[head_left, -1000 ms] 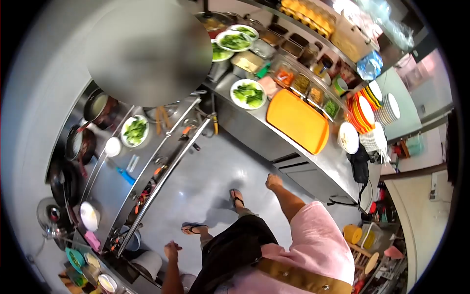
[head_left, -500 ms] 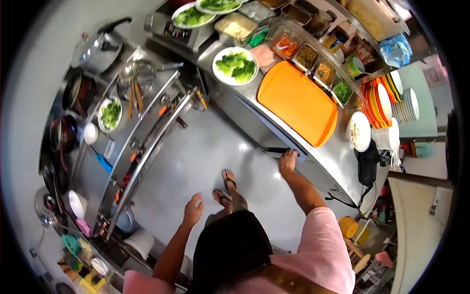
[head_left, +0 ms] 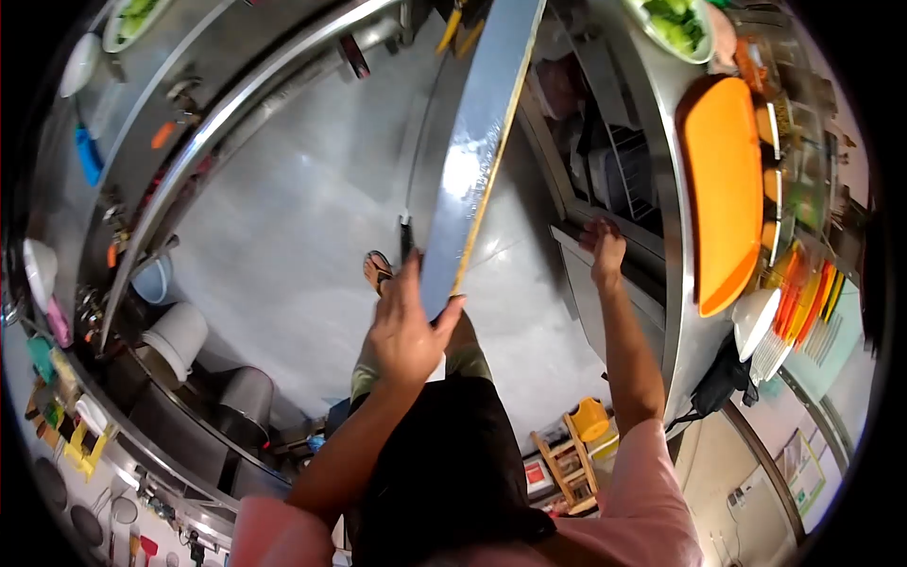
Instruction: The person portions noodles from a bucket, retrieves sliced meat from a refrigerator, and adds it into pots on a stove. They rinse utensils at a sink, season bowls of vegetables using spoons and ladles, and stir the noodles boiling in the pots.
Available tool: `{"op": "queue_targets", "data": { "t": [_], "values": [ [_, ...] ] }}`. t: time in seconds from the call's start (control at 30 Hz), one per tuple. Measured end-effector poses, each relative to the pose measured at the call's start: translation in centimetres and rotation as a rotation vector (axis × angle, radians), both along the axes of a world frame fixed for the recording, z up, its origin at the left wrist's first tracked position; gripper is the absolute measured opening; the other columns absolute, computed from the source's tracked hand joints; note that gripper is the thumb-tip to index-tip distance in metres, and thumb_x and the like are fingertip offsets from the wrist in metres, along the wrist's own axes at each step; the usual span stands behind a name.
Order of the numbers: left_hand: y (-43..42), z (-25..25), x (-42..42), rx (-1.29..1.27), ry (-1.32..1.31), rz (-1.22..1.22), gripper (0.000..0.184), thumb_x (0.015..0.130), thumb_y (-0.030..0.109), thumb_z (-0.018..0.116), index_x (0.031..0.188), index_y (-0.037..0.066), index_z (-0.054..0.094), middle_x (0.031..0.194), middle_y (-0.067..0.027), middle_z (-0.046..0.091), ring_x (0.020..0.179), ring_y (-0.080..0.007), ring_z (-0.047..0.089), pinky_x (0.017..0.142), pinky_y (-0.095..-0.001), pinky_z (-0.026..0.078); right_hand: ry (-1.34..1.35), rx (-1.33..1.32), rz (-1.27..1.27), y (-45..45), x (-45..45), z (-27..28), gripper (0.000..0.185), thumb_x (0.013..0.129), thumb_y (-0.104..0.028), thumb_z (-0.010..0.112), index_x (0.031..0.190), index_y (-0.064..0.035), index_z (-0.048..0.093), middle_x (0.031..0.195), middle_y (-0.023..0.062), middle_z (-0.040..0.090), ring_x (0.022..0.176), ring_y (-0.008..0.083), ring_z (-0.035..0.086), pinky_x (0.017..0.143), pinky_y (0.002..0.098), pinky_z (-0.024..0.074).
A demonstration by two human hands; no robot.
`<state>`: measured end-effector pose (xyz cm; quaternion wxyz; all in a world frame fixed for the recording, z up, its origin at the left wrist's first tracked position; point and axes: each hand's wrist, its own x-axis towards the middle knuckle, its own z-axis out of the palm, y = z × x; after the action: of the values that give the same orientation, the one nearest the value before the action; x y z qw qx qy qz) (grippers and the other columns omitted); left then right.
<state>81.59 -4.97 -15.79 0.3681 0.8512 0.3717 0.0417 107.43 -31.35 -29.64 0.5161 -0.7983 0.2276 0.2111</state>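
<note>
Wide open cabinet (head_left: 545, 161), wire rack (head_left: 631, 163) inside, left hand (head_left: 409, 331) at door (head_left: 470, 161)

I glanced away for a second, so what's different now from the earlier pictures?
The undercounter cabinet door has swung wide open. The left hand now grips its edge; the right hand has let go and moved near the opening. The orange tray stays on the counter.

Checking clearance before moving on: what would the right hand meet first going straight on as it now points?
The right hand points into the open undercounter cabinet; first in line is probably the pale grey item beside the wire rack, though depth inside is unclear.
</note>
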Motion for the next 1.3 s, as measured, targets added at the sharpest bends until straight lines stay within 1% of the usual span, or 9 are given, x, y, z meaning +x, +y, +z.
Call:
{"op": "queue_targets", "data": {
  "t": [0.07,0.13,0.27,0.5,0.7,0.83,0.97,1.13,1.3],
  "values": [
    [1.5,-1.1,-0.4,0.061,-0.058,-0.009,0.075,0.075,0.037,0.080,0.133,0.001,0.051,0.123,-0.0163,0.062,0.104,-0.0340,0.062,0.089,-0.0417,0.049,0.223,0.099,-0.066,-7.8,4.5,-9.5,0.033,0.100,-0.031,0.047,0.105,-0.0033,0.064,0.090,0.0103,0.068,0.072,0.0228,0.064,0.067,0.0386,0.0544],
    [2.9,-1.1,-0.5,0.005,-0.024,-0.031,0.076,0.071,0.033,0.083,0.131,0.000,0.052,0.123,-0.0170,0.062,0.106,-0.0342,0.061,0.091,-0.0420,0.048,0.330,0.230,-0.155,-10.2,6.5,-14.7,0.040,0.101,-0.038,0.045,0.109,-0.0039,0.064,0.094,0.0115,0.069,0.075,0.0255,0.066,0.071,0.0423,0.0561],
    [4.1,-0.9,-1.3,-0.052,0.139,-0.023,0.077,0.066,0.029,0.085,0.129,-0.002,0.053,0.123,-0.0174,0.061,0.109,-0.0362,0.058,0.093,-0.0441,0.046,0.361,0.467,-0.504,-10.3,9.2,-18.4,0.044,0.101,-0.040,0.039,0.112,-0.0049,0.063,0.099,0.0122,0.068,0.082,0.0285,0.065,0.073,0.0429,0.0547],
    [4.7,-1.8,-4.1,-0.033,0.157,0.021,0.076,0.071,0.037,0.083,0.124,-0.007,0.051,0.109,-0.0217,0.060,0.094,-0.0392,0.058,0.080,-0.0452,0.047,-0.212,0.394,-0.718,-12.2,14.8,-13.0,0.043,0.097,-0.041,0.045,0.127,-0.0128,0.059,0.116,0.0131,0.063,0.099,0.0334,0.061,0.077,0.0467,0.0550],
    [4.1,-2.0,-4.9,-0.024,0.144,0.026,0.079,0.075,0.040,0.082,0.127,-0.008,0.048,0.112,-0.0217,0.058,0.097,-0.0357,0.058,0.080,-0.0416,0.048,-0.113,0.405,-0.877,-11.9,20.3,-12.1,0.056,0.093,-0.050,0.053,0.137,-0.0156,0.051,0.126,0.0132,0.056,0.101,0.0345,0.059,0.084,0.0494,0.0566],
    [3.9,-1.5,-4.9,-0.119,0.217,0.111,0.085,0.074,0.033,0.084,0.135,-0.008,0.041,0.121,-0.0212,0.054,0.107,-0.0323,0.057,0.086,-0.0399,0.048,-0.051,0.365,-0.969,-11.2,20.4,-10.8,0.046,0.094,-0.039,0.055,0.130,-0.0095,0.057,0.120,0.0131,0.061,0.105,0.0329,0.060,0.083,0.0476,0.0564],
    [3.7,-1.4,-6.8,-0.183,0.247,0.058,0.080,0.084,0.017,0.074,0.146,-0.006,0.029,0.142,-0.0219,0.041,0.124,-0.0300,0.048,0.098,-0.0411,0.044,0.060,0.450,-0.897,-11.0,18.5,-9.1,0.047,0.089,-0.034,0.061,0.128,-0.0086,0.055,0.116,0.0133,0.059,0.101,0.0334,0.060,0.085,0.0485,0.0554],
    [3.8,-1.3,-6.2,-0.168,0.233,0.034,0.080,0.085,0.024,0.074,0.145,-0.006,0.031,0.138,-0.0218,0.046,0.122,-0.0298,0.050,0.097,-0.0408,0.045,0.245,0.514,-0.794,-4.8,13.0,-5.1,0.065,0.083,-0.034,0.067,0.137,-0.0076,0.044,0.126,0.0161,0.053,0.110,0.0367,0.053,0.096,0.0539,0.0467],
    [4.5,-1.2,-5.3,-0.171,0.222,0.019,0.080,0.085,0.028,0.074,0.144,-0.007,0.033,0.132,-0.0211,0.050,0.118,-0.0300,0.053,0.095,-0.0402,0.046,0.277,0.879,-0.752,-7.3,13.1,-8.6,0.073,0.079,-0.036,0.072,0.140,-0.0082,0.042,0.132,0.0173,0.048,0.112,0.0371,0.050,0.098,0.0549,0.0428]
  ]
}}
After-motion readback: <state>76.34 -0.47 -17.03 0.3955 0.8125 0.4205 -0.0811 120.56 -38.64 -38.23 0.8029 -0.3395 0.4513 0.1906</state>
